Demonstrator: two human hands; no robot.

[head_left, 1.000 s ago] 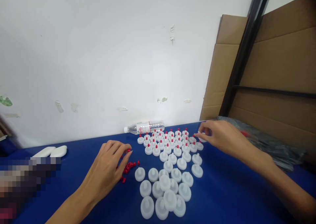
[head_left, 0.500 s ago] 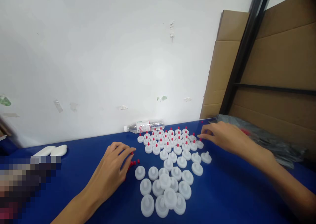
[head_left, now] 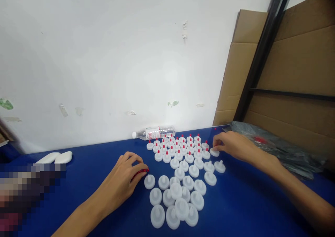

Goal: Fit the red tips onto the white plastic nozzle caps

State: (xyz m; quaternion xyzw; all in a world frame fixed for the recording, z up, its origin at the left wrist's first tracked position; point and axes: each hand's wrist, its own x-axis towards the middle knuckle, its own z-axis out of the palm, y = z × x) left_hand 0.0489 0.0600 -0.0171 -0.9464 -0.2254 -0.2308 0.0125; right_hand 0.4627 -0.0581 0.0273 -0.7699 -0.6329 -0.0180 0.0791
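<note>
My left hand rests low on the blue table, thumb and forefinger curled round small red caps; the fingers partly cover them. With its fingertips pinched together, my right hand is on the top of a white nozzle lid at the right end of the far group. The red cap on that lid is hidden behind my fingers. White nozzle lids with red caps on their tips stand in rows at the back. Nearer lie several bare nozzle lids, a few stacked on others.
A clear water bottle lies against the wall. Two white rounded pieces are at the left, near a blurred-out area. Grey plastic bags and cardboard are at the right. One red cap lies near the back edge.
My left hand has moved slightly right, its fingers closing over the red caps. My right hand has lowered a little, covering the red cap on the end lid.
</note>
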